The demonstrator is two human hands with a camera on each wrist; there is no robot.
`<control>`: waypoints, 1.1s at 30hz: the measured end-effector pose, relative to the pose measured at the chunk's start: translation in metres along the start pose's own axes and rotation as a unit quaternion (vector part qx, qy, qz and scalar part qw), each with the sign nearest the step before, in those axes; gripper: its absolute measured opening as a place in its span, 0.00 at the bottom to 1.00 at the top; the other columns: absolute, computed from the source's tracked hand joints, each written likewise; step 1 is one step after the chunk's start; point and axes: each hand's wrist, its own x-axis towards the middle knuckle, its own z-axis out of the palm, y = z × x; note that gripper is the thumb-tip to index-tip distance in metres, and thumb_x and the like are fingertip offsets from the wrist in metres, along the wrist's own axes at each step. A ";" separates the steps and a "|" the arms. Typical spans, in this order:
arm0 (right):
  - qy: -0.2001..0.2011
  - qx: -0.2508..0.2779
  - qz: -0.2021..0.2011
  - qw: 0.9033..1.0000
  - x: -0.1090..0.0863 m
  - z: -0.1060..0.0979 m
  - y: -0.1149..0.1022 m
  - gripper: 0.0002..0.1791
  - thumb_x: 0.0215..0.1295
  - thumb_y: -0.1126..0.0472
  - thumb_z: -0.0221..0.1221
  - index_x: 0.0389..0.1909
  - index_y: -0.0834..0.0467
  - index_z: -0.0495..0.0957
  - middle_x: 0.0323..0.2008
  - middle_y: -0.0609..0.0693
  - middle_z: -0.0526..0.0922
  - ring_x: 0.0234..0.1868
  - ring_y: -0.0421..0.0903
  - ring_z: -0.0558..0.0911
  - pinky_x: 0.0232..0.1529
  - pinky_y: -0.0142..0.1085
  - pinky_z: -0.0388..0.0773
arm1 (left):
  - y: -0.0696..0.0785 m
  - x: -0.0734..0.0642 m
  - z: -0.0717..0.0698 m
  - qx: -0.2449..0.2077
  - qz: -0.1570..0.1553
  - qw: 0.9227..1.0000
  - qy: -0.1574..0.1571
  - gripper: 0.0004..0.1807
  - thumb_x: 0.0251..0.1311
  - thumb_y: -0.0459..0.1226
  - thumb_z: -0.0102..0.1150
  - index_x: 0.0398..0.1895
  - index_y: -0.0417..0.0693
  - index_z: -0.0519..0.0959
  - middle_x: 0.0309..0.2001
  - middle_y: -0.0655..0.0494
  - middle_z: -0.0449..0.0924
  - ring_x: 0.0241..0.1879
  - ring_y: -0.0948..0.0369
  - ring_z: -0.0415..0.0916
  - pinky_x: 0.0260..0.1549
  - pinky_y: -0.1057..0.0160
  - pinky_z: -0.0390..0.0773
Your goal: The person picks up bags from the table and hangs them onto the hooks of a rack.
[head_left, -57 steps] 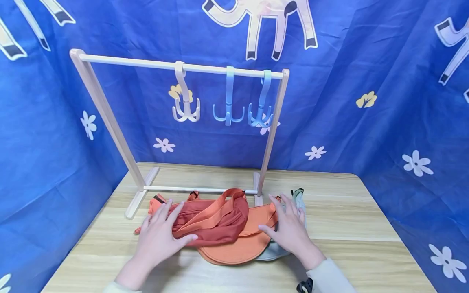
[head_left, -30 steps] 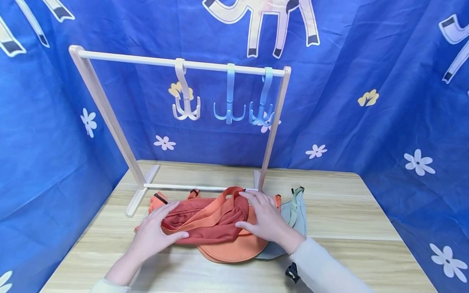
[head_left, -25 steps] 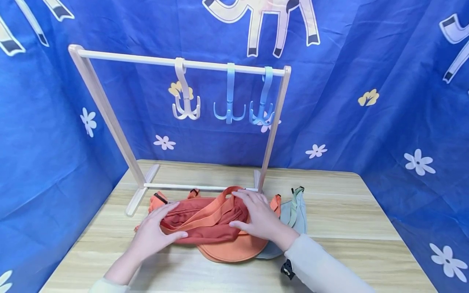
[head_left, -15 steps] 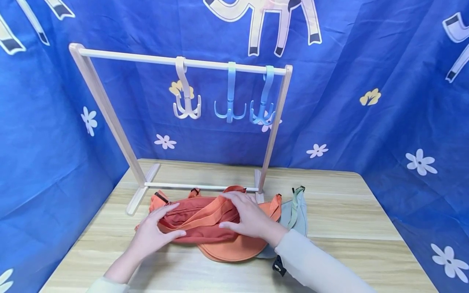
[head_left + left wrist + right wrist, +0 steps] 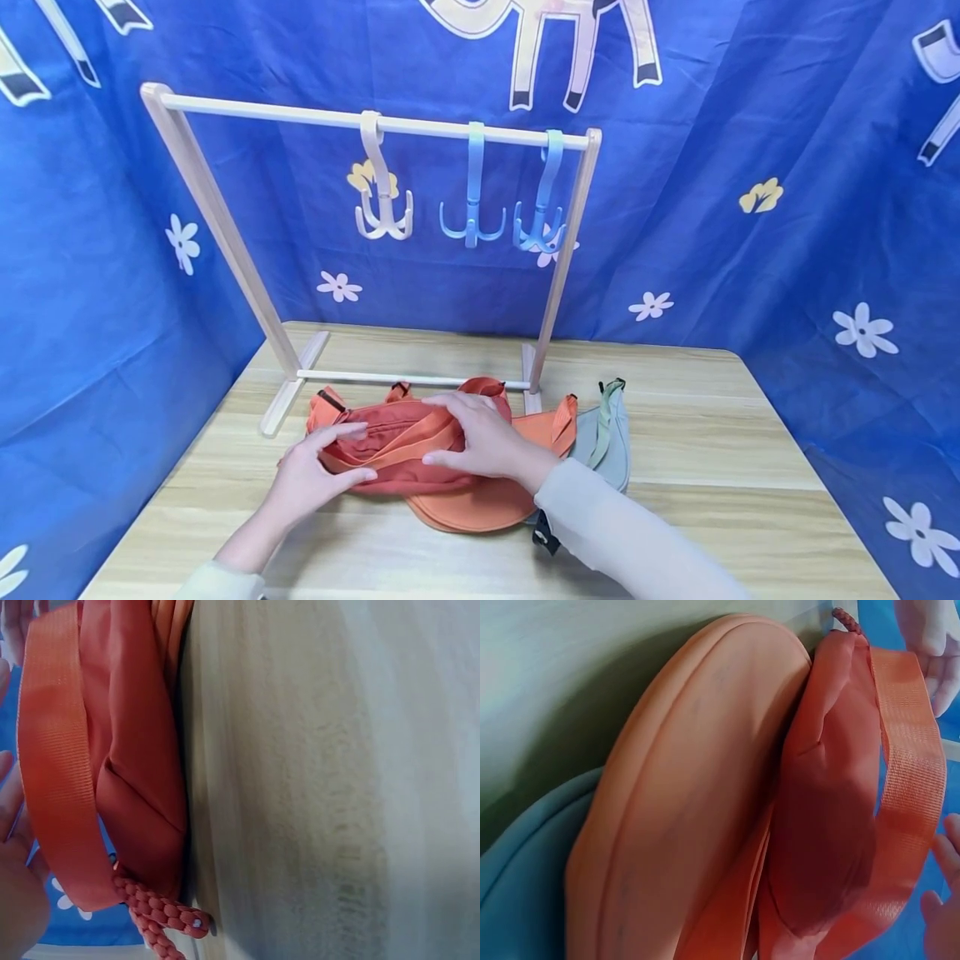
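Observation:
A red waist bag (image 5: 382, 479) with a wide orange strap (image 5: 416, 442) lies on top of a small pile on the table. My left hand (image 5: 303, 479) is at the bag's left end, thumb and fingers spread apart. Over the bag's right part is my right hand (image 5: 480, 442), its thumb apart from its fingers and hiding some of the strap. Under the red bag sits a half-round orange fabric piece (image 5: 480, 508), and beneath that a grey-green one (image 5: 615, 442). A red braided cord (image 5: 161, 911) hangs from the bag's end in the left wrist view.
Behind the pile stands a wooden rack (image 5: 213, 212) whose top bar carries a white hook hanger (image 5: 384, 221), a blue hook hanger (image 5: 472, 221) and another blue hook hanger (image 5: 540, 229). A blue printed curtain (image 5: 697, 167) surrounds the wooden table (image 5: 712, 517).
My right hand has moved left, from above the grey-green and orange pieces to above the red bag. My left hand has shifted only slightly. The head view has tilted a little.

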 end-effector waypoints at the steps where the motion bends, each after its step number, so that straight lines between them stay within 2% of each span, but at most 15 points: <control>1: 0.000 0.001 -0.001 1.000 0.002 0.001 0.000 0.39 0.56 0.38 0.63 0.67 0.47 0.63 0.63 0.42 0.69 0.64 0.45 0.65 0.63 0.46 0.57 | -0.001 0.000 0.000 -0.002 0.005 1.000 0.001 0.32 0.31 0.40 0.82 0.47 0.49 0.82 0.42 0.60 0.83 0.48 0.74 0.71 0.48 0.80 0.60; 7: -0.003 0.001 -0.009 1.000 0.010 0.011 0.001 0.38 0.56 0.40 0.64 0.65 0.49 0.66 0.62 0.41 0.71 0.64 0.43 0.66 0.62 0.44 0.56 | -0.006 0.000 0.002 -0.010 0.032 0.999 0.011 0.28 0.29 0.38 0.82 0.41 0.47 0.83 0.39 0.60 0.83 0.45 0.72 0.73 0.47 0.81 0.62; 13: -0.005 -0.004 -0.024 1.000 0.014 0.018 0.005 0.36 0.57 0.40 0.64 0.65 0.50 0.66 0.58 0.44 0.74 0.63 0.39 0.67 0.65 0.45 0.53 | -0.010 0.001 0.004 -0.004 0.036 0.999 0.015 0.26 0.29 0.37 0.82 0.39 0.46 0.84 0.38 0.62 0.83 0.44 0.70 0.73 0.47 0.79 0.61; 18: -0.002 -0.014 -0.026 1.000 0.017 0.021 0.007 0.35 0.56 0.41 0.65 0.63 0.50 0.68 0.48 0.41 0.78 0.56 0.37 0.71 0.62 0.43 0.55 | -0.010 0.001 0.004 -0.002 0.056 0.998 0.026 0.24 0.27 0.36 0.82 0.36 0.47 0.84 0.36 0.63 0.83 0.42 0.68 0.74 0.46 0.79 0.62; 23: 0.002 -0.017 -0.026 1.000 0.019 0.023 0.008 0.33 0.55 0.42 0.66 0.60 0.49 0.71 0.38 0.36 0.74 0.46 0.33 0.72 0.58 0.41 0.58 | -0.011 0.002 0.004 0.010 0.071 0.997 0.031 0.23 0.27 0.35 0.82 0.35 0.47 0.85 0.35 0.63 0.83 0.41 0.64 0.76 0.45 0.78 0.63; 33: -0.009 -0.019 -0.022 1.000 0.021 0.026 0.006 0.22 0.56 0.43 0.66 0.48 0.47 0.78 0.29 0.36 0.68 0.37 0.34 0.67 0.50 0.40 0.57 | -0.016 0.003 0.004 0.026 0.073 0.997 0.024 0.21 0.28 0.33 0.81 0.33 0.50 0.86 0.33 0.64 0.83 0.39 0.62 0.75 0.43 0.72 0.65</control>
